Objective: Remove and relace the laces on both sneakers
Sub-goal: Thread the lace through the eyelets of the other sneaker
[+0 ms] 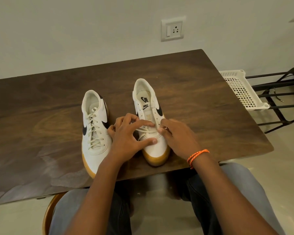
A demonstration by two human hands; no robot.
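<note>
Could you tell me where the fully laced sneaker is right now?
In the head view, the laced sneaker stands on the table, left of the other sneaker and beside the left hand.

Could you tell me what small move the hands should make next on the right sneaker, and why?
Probably thread the lace into the next eyelets: the right sneaker is laced only near the toe, while the left sneaker is fully laced.
</note>
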